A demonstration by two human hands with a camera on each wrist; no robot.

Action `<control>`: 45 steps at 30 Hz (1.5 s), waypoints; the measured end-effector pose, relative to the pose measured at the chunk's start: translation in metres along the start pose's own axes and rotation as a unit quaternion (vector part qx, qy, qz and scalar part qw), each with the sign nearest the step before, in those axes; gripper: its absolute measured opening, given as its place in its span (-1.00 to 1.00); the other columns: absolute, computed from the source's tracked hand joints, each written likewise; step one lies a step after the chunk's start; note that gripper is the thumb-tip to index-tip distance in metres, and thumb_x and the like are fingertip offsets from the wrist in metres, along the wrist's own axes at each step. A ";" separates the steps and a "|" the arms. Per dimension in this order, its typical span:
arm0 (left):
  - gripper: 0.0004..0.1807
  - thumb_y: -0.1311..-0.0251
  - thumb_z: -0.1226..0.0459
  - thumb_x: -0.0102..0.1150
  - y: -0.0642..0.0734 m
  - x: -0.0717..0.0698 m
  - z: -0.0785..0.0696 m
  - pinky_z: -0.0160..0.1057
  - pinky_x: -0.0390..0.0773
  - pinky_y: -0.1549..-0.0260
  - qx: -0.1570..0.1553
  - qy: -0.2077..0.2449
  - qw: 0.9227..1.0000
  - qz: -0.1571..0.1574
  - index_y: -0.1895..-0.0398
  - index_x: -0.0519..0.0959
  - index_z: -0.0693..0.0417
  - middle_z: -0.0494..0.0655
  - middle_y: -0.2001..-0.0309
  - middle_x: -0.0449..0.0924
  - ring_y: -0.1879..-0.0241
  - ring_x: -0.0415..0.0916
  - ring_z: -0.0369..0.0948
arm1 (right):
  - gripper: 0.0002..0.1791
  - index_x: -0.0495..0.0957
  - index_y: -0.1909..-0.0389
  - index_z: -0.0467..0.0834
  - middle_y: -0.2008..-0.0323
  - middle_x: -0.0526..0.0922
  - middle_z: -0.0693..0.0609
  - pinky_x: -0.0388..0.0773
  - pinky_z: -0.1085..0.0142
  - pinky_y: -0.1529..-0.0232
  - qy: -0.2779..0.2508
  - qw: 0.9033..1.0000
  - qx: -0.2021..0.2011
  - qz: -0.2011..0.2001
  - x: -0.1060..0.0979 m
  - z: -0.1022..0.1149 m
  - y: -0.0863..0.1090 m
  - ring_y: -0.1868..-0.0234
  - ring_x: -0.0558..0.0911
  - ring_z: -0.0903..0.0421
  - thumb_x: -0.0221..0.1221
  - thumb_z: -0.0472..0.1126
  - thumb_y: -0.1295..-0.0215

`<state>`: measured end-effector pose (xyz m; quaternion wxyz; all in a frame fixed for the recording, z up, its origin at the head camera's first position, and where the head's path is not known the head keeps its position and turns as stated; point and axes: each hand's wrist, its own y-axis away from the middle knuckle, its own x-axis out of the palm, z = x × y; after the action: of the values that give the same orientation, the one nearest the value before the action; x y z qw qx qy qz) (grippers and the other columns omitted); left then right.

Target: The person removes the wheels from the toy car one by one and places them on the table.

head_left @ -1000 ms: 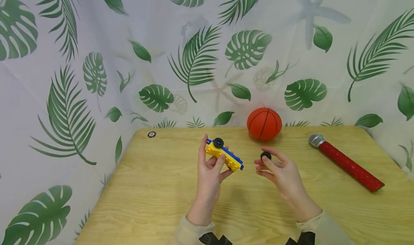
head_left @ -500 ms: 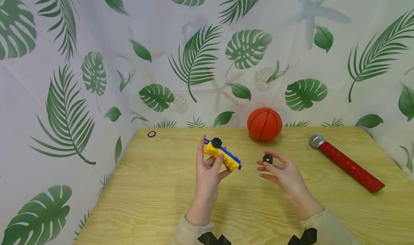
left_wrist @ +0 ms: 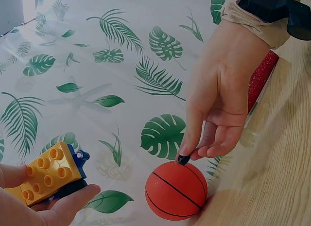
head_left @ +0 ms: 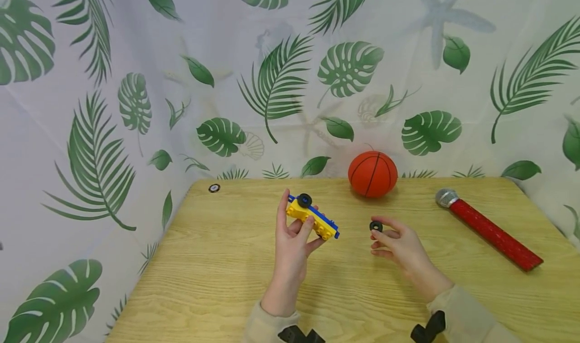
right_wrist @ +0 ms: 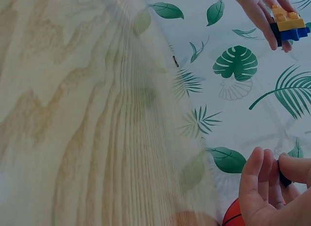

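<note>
Above the wooden table (head_left: 217, 262), the left hand (head_left: 290, 252) gripped a yellow and blue toy vehicle (head_left: 317, 220) between thumb and fingers, the index finger reaching up along its far end. The toy was held tilted, its left end higher than its right, with its yellow studs along the lower side and a black wheel (head_left: 304, 200) on the blue part near the raised end. To its right and well apart from it, the right hand (head_left: 403, 245) pinched a small black ring (head_left: 375, 226) between the thumb and fingertips, its hole visible from the head view. Near the table's far edge, beyond the ring, sat an orange-red basketball (head_left: 373, 175). A red microphone (head_left: 491, 229) with a silver head lay slantwise at the right, and a small dark-rimmed disc (head_left: 214, 188) rested by the far left corner.
</note>
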<state>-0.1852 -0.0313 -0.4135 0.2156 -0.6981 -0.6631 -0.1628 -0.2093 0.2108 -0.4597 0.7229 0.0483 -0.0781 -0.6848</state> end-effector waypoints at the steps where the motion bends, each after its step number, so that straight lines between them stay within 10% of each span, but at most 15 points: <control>1: -0.19 -0.39 0.39 0.08 0.000 0.000 0.000 0.15 0.63 0.05 0.000 0.001 1.000 0.000 -0.55 0.03 -0.43 0.12 -0.21 0.56 -0.15 0.56 -0.05 | -0.37 0.17 -0.46 -0.25 0.33 0.64 0.11 0.71 0.29 0.23 0.003 1.000 0.003 0.000 -0.001 -0.001 -0.001 0.34 0.68 0.14 0.13 -0.26 -0.44; 45: -0.21 -0.38 0.37 0.10 -0.002 -0.002 -0.002 0.21 0.59 0.00 -0.008 -0.007 1.000 -0.002 -0.52 0.06 -0.49 0.11 -0.21 0.56 -0.15 0.56 -0.01 | -0.39 0.08 -0.43 -0.44 0.43 0.74 -0.02 0.69 0.35 0.41 0.051 0.985 0.135 0.094 -0.007 -0.026 -0.040 0.46 0.73 0.16 0.02 -0.42 -0.43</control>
<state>-0.1869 -0.0337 -0.4129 0.2052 -0.6998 -0.6642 -0.1641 -0.2437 0.2141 -0.4930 0.7739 0.1730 -0.1366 -0.5937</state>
